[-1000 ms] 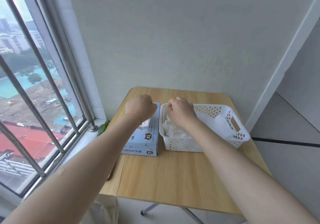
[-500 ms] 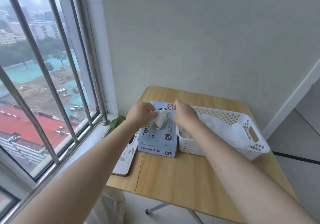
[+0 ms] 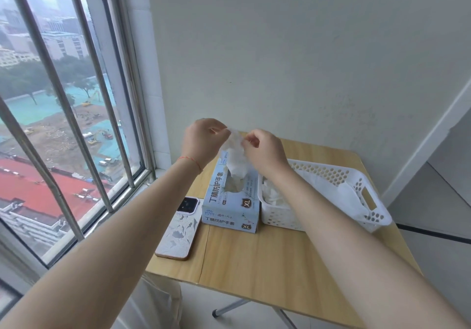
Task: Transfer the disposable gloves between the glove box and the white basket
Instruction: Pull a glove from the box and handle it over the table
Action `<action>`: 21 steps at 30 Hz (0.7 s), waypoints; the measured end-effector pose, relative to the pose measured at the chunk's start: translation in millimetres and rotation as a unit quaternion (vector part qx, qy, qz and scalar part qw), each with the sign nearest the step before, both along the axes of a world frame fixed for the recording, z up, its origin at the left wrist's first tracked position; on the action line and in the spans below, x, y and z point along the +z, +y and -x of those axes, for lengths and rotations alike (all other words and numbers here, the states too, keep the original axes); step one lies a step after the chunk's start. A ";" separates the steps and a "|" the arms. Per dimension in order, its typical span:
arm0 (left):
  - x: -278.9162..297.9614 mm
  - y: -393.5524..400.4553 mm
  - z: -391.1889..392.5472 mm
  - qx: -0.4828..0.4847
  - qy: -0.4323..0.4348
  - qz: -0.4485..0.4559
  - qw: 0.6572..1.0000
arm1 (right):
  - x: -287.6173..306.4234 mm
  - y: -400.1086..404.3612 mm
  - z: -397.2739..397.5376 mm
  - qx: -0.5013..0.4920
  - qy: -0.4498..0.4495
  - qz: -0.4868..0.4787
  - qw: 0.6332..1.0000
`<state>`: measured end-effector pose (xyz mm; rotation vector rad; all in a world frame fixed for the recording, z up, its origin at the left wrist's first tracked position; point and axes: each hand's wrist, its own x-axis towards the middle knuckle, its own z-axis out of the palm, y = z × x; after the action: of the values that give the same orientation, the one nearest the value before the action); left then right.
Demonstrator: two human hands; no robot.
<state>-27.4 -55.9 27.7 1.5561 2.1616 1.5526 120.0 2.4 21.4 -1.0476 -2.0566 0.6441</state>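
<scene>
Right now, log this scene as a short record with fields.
left hand: pinching top of glove
right hand: pinching same glove
glove: white, held above box opening
glove box: pale blue, marked XL, left of basket
white basket: holds white gloves
phone: face down, left of box
table: wooden

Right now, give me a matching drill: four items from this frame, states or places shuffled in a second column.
Things:
1. thin white disposable glove
2. pale blue cardboard glove box
3. white perforated plastic basket
4. phone in a white patterned case

Places or states:
A. flat on the wooden table, on the window side of the box
B. pinched at its top by both hands, hanging down to the box opening
C. on the table's right part, white gloves inside
D. between the phone and the basket, marked XL

Pairs: 1-B, 2-D, 3-C, 4-A
</scene>
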 end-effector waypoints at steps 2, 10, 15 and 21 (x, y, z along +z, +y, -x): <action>9.0 -1.1 -4.2 -0.009 -0.038 0.006 0.999 | 10.8 -1.2 -3.1 -0.011 0.063 0.028 0.998; 25.6 -14.3 -21.9 -0.097 -0.344 0.050 0.933 | 21.1 -1.0 -20.6 0.015 0.185 0.257 0.948; 17.0 -20.4 -20.2 -0.079 -0.419 0.072 0.902 | 11.8 -4.1 -33.6 0.059 0.182 0.348 0.918; 4.4 -20.8 -10.9 -0.113 -0.518 0.084 0.844 | 8.1 -11.3 -36.8 0.141 0.150 0.445 0.872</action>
<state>-16.5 -76.7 32.1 0.5887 1.3649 1.5181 156.8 -8.9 29.4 -1.0123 -1.6263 1.8976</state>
